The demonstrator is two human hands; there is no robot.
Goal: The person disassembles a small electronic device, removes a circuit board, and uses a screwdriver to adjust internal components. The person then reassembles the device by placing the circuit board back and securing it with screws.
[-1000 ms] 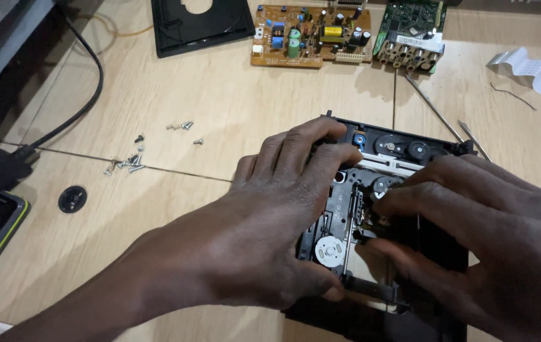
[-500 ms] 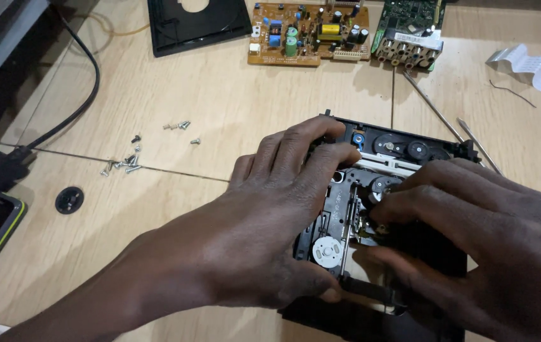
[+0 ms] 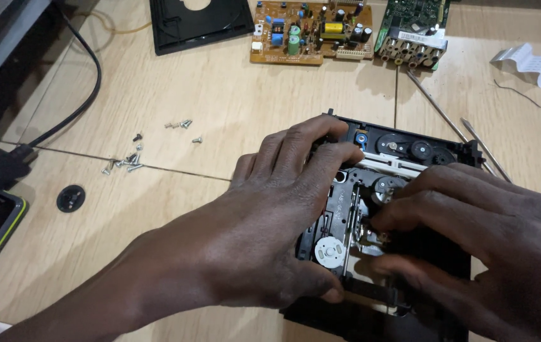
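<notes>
Black plastic disc-drive mechanism [image 3: 410, 158] near the counter's [image 3: 219, 101] right edge, both hands on it.
Left hand [image 3: 270, 234] clamps its left side, fingers [image 3: 308, 142] curled over the top, thumb at the front edge. Right hand [image 3: 498, 247] fingers pinch inside at the metal laser sled [image 3: 362, 237]; what they grip is hidden. Loose screws [image 3: 128, 158] lie toward the left edge, two circuit boards [image 3: 311, 31] along the far edge.
</notes>
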